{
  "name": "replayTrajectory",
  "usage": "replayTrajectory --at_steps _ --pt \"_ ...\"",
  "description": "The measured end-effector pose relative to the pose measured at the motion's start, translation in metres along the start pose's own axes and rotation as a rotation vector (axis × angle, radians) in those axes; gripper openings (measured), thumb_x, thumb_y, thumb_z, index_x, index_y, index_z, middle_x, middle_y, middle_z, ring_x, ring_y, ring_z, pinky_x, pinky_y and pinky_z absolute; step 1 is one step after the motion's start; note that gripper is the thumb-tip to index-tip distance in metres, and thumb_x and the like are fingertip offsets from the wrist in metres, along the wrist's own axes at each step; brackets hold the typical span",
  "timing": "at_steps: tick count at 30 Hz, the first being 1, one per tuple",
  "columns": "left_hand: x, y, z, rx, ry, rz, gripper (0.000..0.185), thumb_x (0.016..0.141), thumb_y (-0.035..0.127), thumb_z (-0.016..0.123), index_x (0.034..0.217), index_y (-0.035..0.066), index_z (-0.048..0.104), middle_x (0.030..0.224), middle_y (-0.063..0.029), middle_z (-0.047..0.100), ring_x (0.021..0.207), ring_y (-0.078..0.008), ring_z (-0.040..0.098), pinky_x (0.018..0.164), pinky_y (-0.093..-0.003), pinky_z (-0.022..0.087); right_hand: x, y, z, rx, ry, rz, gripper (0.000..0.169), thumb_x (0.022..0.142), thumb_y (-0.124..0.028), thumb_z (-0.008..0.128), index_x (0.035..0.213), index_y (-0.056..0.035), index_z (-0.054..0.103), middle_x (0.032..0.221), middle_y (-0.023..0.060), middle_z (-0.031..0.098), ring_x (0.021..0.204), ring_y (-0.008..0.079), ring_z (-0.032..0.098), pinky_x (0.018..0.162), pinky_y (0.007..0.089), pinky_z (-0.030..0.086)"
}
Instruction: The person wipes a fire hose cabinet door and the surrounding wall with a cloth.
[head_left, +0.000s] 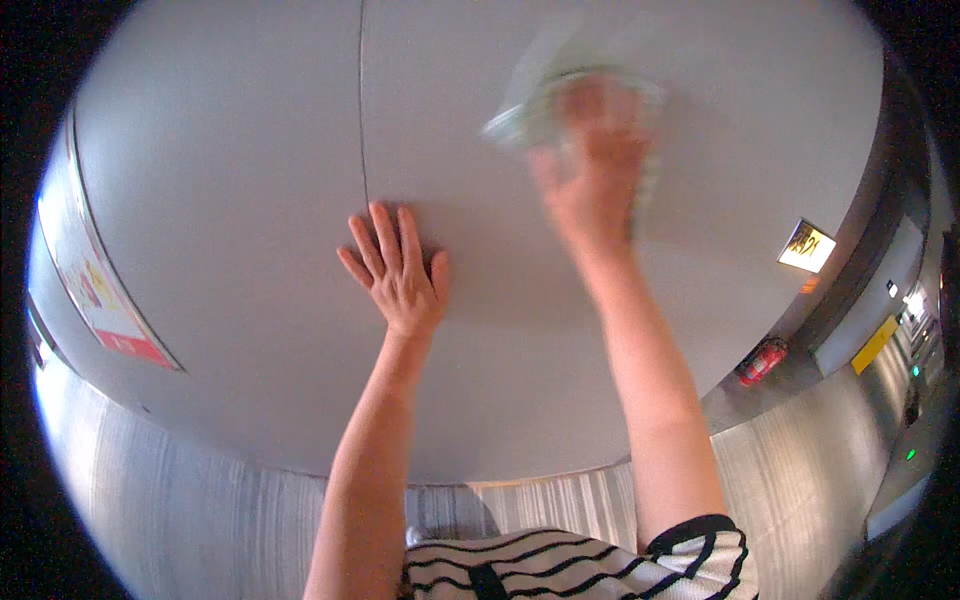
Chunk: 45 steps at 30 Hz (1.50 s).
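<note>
A broad grey wall panel (247, 225) fills most of the view, with a thin dark seam (361, 97) running up it. My left hand (405, 281) lies flat against the panel, fingers spread, its fingertips at the lower end of the visible seam. It holds nothing. Higher up and to the right, my right hand (600, 180) is blurred by motion and has a pale green and white cloth (510, 127) under its fingers, against the panel. The cloth's folds and edges are too smeared to make out.
A framed poster (120, 307) hangs at the left. Near the panel's right edge a small sign (806, 246) bears writing. Beyond it, a red fire extinguisher (763, 361) and a yellow board (874, 345) stand low. Striped flooring (247, 517) runs along the panel's base.
</note>
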<state>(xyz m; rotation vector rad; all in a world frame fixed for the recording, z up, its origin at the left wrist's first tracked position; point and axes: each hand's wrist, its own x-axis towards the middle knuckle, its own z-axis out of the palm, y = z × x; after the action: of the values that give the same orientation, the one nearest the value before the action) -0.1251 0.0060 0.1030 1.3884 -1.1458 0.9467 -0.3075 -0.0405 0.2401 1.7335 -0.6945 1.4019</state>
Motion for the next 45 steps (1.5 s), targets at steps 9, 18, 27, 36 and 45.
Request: replayTrajectory --at_steps 9,18,27,36,45 --pt "-0.009 -0.014 0.009 0.028 -0.032 0.186 0.060 0.085 0.036 0.047 0.132 0.000 0.039 0.147 -0.0198 0.020 0.137 -0.0407 0.011 0.107 -0.0578 0.000 -0.041 -0.013 0.007 0.195 -0.224 -0.288 0.046 0.083 -0.018 0.053 0.129 -0.0215 0.047 0.140 0.0007 0.040 0.129 0.0290 0.035 0.104 0.0533 0.025" --pt "0.040 0.049 -0.002 -0.062 -0.141 0.255 0.065 0.086 0.029 0.052 0.140 0.005 0.027 0.150 -0.0119 0.016 0.138 -0.0340 0.009 0.108 -0.0558 0.001 -0.059 0.110 -0.037 -0.050 0.194 0.429 0.061 0.082 -0.019 0.061 0.136 -0.0082 0.035 0.141 0.0192 0.032 0.131 0.0439 0.024 0.105 0.0542 0.019" --pt "0.091 0.119 0.007 0.092 -0.146 0.590 0.063 0.082 0.027 0.056 0.139 0.014 0.033 0.148 -0.0050 0.023 0.138 -0.0282 0.018 0.109 -0.0554 0.009 -0.078 0.144 -0.057 0.034 0.005 0.199 0.059 0.077 -0.014 0.062 0.132 -0.0158 0.043 0.143 0.0060 0.034 0.131 0.0348 0.030 0.101 0.0522 0.028" --pt "0.082 0.126 0.015 0.143 -0.098 0.573 0.063 0.083 0.028 0.052 0.141 0.018 0.030 0.149 -0.0049 0.021 0.138 -0.0275 0.018 0.109 -0.0536 0.009 -0.224 0.267 -0.078 -0.057 0.366 0.822 0.060 0.091 -0.034 0.045 0.139 -0.0036 0.028 0.147 0.0164 0.021 0.135 0.0390 0.017 0.110 0.0478 0.012" --pt "0.069 0.168 0.016 0.529 -0.301 0.515 0.060 0.088 0.035 0.051 0.141 0.019 0.029 0.150 -0.0046 0.017 0.139 -0.0259 0.013 0.109 -0.0531 0.005 -0.248 0.071 -0.058 0.162 -0.129 0.551 0.066 0.082 -0.038 0.060 0.139 -0.0227 0.033 0.148 0.0111 0.020 0.137 0.0363 0.011 0.105 0.0605 0.011"
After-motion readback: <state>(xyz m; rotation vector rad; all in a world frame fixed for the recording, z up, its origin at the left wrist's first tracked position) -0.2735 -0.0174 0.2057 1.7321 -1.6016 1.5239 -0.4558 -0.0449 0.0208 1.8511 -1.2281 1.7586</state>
